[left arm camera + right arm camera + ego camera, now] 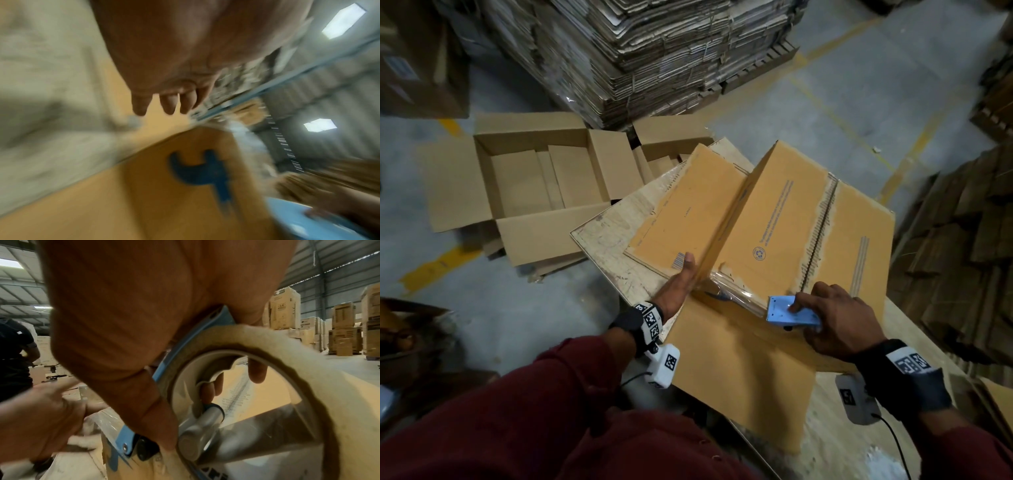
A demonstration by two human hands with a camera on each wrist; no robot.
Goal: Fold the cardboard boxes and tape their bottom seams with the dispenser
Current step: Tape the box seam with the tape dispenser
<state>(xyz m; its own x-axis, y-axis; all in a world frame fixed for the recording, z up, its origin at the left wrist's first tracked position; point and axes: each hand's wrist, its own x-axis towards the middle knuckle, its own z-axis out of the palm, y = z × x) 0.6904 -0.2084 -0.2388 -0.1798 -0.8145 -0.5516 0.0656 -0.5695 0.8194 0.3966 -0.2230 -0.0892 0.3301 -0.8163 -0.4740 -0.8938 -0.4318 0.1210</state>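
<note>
Head view, nearest me: my right hand (839,322) has its grip wrapped round the blue tape dispenser (789,311), thumb on its side plate, pressing it on the near end of the cardboard box (774,219) at the bottom seam. From the right wrist view I see my fingers (256,369) curled through the tape roll (308,394), clear tape running down onto the cardboard. My left hand (678,284) lies flat, fingers straight and holding nothing, against the left side of the raised flap (726,222), just beside the dispenser. The box sits on the table (606,236). On it I read a blue recycling symbol (759,253), a barcode (678,261) by my left fingertips, and a line of blue print too small to make out. Farther off on the floor stand an open box (534,171) and, beyond, a stack of flat cartons (671,51)
</note>
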